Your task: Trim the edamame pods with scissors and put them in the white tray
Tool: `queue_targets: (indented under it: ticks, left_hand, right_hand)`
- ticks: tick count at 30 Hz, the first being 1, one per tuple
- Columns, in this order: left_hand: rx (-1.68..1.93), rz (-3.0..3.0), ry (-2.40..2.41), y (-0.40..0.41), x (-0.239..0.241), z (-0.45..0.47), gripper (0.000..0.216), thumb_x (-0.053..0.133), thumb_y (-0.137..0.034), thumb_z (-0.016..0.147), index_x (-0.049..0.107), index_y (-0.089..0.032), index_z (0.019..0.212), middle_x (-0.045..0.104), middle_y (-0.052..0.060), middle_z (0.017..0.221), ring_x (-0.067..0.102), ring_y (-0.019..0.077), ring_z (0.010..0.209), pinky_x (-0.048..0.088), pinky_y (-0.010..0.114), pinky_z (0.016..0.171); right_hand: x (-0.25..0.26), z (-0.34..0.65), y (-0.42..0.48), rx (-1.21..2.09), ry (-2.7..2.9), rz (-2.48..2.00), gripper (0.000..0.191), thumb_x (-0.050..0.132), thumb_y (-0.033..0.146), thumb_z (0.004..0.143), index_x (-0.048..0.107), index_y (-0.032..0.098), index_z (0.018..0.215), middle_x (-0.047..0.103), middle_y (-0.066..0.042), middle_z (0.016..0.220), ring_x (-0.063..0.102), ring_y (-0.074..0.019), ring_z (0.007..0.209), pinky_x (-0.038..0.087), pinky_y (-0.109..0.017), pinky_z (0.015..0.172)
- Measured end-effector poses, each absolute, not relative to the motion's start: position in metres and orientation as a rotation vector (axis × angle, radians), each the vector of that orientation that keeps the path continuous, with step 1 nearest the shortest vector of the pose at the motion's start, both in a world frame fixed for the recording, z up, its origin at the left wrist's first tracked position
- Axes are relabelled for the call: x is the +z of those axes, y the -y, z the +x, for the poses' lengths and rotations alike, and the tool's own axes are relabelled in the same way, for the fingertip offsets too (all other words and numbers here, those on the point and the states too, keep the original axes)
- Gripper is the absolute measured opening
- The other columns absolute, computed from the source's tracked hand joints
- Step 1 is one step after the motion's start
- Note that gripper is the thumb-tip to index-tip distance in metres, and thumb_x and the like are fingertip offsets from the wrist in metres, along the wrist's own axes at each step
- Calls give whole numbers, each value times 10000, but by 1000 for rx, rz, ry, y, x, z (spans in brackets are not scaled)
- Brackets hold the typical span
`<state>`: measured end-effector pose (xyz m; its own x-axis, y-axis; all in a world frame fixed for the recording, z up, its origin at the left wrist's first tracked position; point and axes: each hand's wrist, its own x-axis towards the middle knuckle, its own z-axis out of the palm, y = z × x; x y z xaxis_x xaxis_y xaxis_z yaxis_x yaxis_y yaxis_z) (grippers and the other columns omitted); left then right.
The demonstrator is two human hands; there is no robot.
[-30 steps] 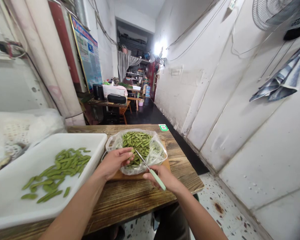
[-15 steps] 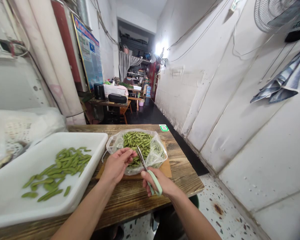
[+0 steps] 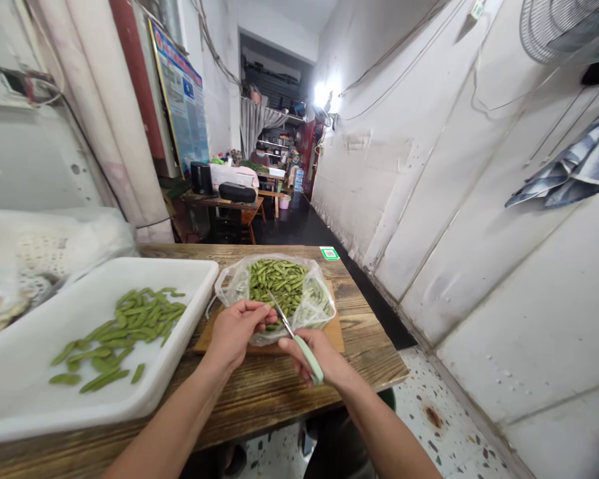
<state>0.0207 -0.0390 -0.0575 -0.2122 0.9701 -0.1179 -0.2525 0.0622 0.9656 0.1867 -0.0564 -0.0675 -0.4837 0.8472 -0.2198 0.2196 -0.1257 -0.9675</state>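
The left hand (image 3: 237, 329) rests over the near edge of a clear plastic bag (image 3: 228, 283) of green pods, its fingertips pressed together on what looks like a single pod (image 3: 271, 325) \- mostly hidden, so its lie cannot be told. The right hand (image 3: 313, 354) is curled around the pale green handle of the scissors (image 3: 293, 334). Their long axis runs from that hand away and to the left, with the blade tips just beside the left fingertips. How far the blades gape is too fine to see. So the pod lies ahead and left of the right hand, at the point of the scissors, over the bag. The bag sits on a wooden board (image 3: 335, 336) on the tabletop (image 3: 369, 349). To the left, a white tray (image 3: 199, 274) holds a loose scatter of pods \- nearer the left hand than the right.
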Motion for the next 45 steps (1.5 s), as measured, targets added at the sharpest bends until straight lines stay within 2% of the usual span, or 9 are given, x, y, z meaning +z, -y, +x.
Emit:
queue_targets:
  ticks: [3, 7, 10, 12, 17, 22, 27, 38, 45]
  left_hand:
    - [1439, 971, -1325, 38, -60, 11, 328, 735, -395, 584, 610, -148, 759, 717, 92, 703, 684, 229, 700, 493, 299, 594]
    - [1746, 1178, -1834, 45, -50, -34, 276, 656, -359, 686, 645, -180, 895, 695, 61, 812, 653, 256, 843, 486, 431, 820]
    - [1805, 1493, -2486, 52, -37, -68, 312, 584, -324, 754, 663, -187, 1023, 609, 155, 1201, 516, 410, 1157, 369, 606, 933]
    - [1712, 1666, -2593, 52, -33, -74, 365, 555, -363, 786, 653, -177, 1085, 499, 181, 1361, 429, 458, 1240, 330, 640, 943]
    - [1079, 2096, -1964, 24, -48, -28, 264, 507, -363, 821, 732, -239, 883, 741, 47, 989, 649, 256, 975, 419, 360, 895]
    - [673, 2071, -1893, -7, -64, 14, 232, 535, -296, 788, 735, -223, 880, 745, 83, 869, 643, 291, 932, 380, 385, 827]
    - [713, 2000, -1803, -19, -66, 13, 247, 566, -304, 752, 716, -195, 915, 738, 63, 843, 653, 223, 801, 410, 288, 675]
    - [1188, 1620, -1644, 0, -69, -17, 353, 574, -472, 691, 722, -190, 843, 741, 46, 793, 644, 217, 727, 462, 297, 683]
    - [1248, 1384, -1432, 14, -56, -10, 331, 683, -466, 605, 732, -167, 738, 616, -10, 516, 502, 138, 482, 369, 243, 490]
  right_hand:
    - [-68, 188, 56, 1670, 1643, -1189, 438, 674, 594, 708, 540, 181, 765, 507, 69, 467, 427, -71, 314, 358, -165, 266]
    - [-73, 192, 53, 1642, 1578, -1141, 475, 636, 628, 722, 530, 169, 781, 512, 65, 504, 442, -66, 343, 391, -166, 286]
    - [-77, 196, 52, 1618, 1558, -1114, 476, 605, 627, 753, 514, 160, 759, 510, 61, 534, 444, -56, 351, 397, -160, 298]
    - [-78, 197, 51, 1618, 1549, -1106, 467, 597, 617, 768, 512, 158, 751, 513, 58, 545, 447, -54, 349, 389, -158, 297]
    - [-80, 193, 52, 1598, 1546, -1093, 468, 597, 619, 766, 504, 162, 730, 509, 57, 537, 437, -56, 349, 392, -165, 297]
    - [-81, 196, 56, 1591, 1550, -1121, 480, 595, 641, 750, 498, 171, 730, 513, 55, 543, 443, -57, 356, 401, -171, 310]
    - [-81, 201, 57, 1625, 1521, -1164, 493, 614, 659, 720, 510, 181, 778, 519, 57, 542, 445, -62, 357, 409, -175, 308]
    - [-75, 197, 59, 1685, 1591, -1159, 462, 624, 615, 742, 488, 174, 766, 514, 58, 558, 452, -59, 368, 422, -179, 327]
    - [-62, 194, 62, 1685, 1680, -1206, 433, 638, 587, 749, 548, 184, 879, 508, 63, 571, 465, -62, 393, 404, -178, 367]
